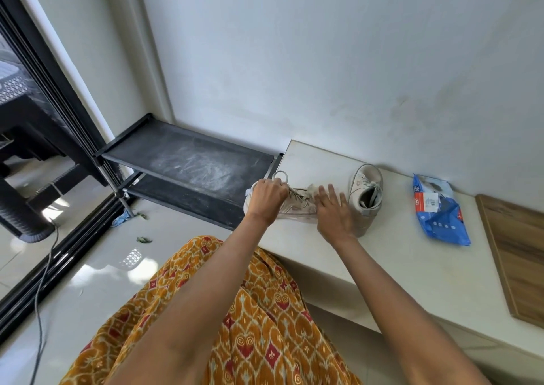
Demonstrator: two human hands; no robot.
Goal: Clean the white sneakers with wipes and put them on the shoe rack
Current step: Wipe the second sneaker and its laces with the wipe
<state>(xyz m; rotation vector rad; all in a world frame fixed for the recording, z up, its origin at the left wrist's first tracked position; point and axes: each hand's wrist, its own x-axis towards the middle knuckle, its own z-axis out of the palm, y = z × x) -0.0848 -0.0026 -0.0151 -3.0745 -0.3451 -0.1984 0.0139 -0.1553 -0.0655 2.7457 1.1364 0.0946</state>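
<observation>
Pale surface (382,255) along a white wall, bearing two white sneakers. Near sneaker (297,205) lying at the surface's left end, toe toward the right. Left hand (266,199) clenched on its heel end, lace loop sticking up just past the knuckles. Right hand (334,215) spread flat, fingers released, pressing a crumpled wipe (312,190) against the laces and side. Second sneaker (366,196) just right of that hand, opening toward the camera. Blue wipes pack (440,213) further right, apart from both. Wooden board (518,255) at the far right. Black shoe rack (188,160) left of the surface, dusty top shelf bare.
</observation>
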